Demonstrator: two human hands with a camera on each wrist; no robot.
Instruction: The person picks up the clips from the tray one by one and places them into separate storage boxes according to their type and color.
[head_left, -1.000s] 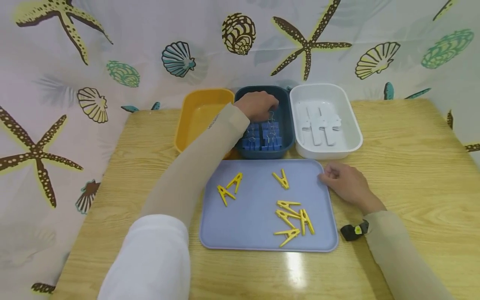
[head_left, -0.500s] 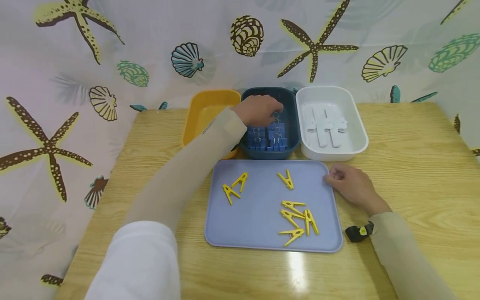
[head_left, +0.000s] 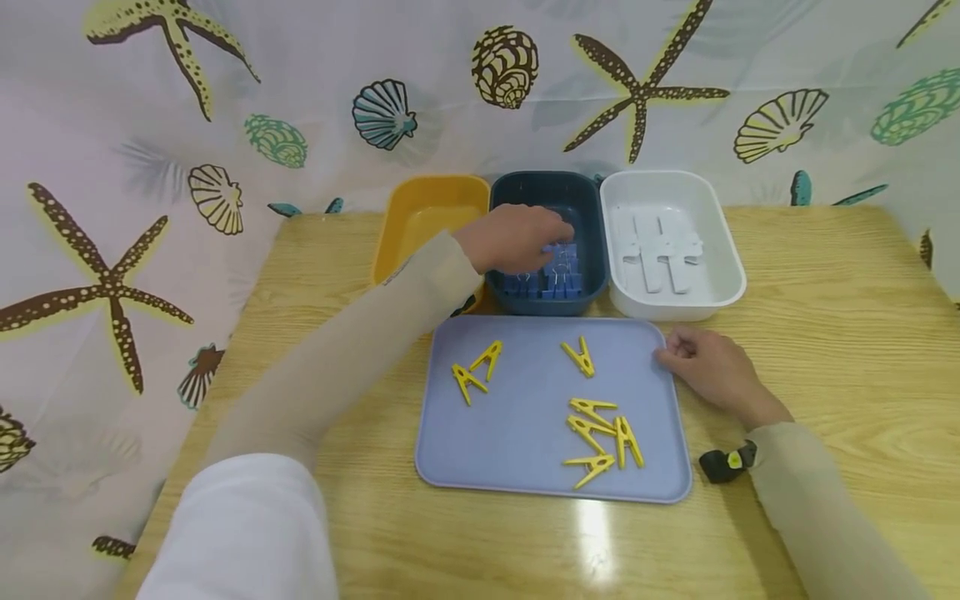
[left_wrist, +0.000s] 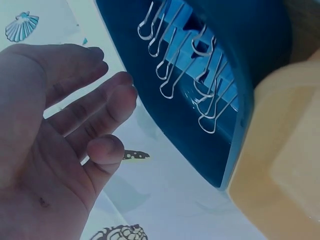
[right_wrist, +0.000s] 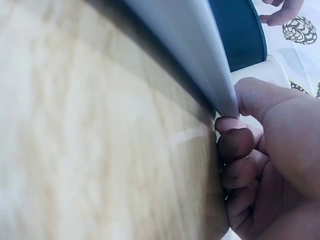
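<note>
Containers number three, side by side at the back of the wooden table [head_left: 840, 350]: one yellow bin [head_left: 437, 223], one dark blue bin [head_left: 547, 307] and one white bin [head_left: 667, 312]. One pale lavender tray [head_left: 502, 450] lies in front of them.

Yellow clothespins [head_left: 587, 368] on the tray total seven: two at the left, one near the far edge, and four clustered at the right, some touching. Blue binder clips [head_left: 562, 282] stand in two rows inside the dark blue bin, wire handles upward; a hand covers part of them, so a full count cannot be given. White pieces [head_left: 654, 260] lie in the white bin, overlapping and too alike in colour to number with certainty.

Left hand [head_left: 517, 240]: placed over the dark blue bin in the head view. Its wrist view shows the fingers loosely bent and parted from the thumb, a clear gap between, with nothing held; contact with the clips is not seen.

Right hand [head_left: 712, 367]: at the tray's right edge, near the far corner. Thumb and forefinger pinch the rim between them; the remaining fingers are curled below, close to the tabletop.
</note>
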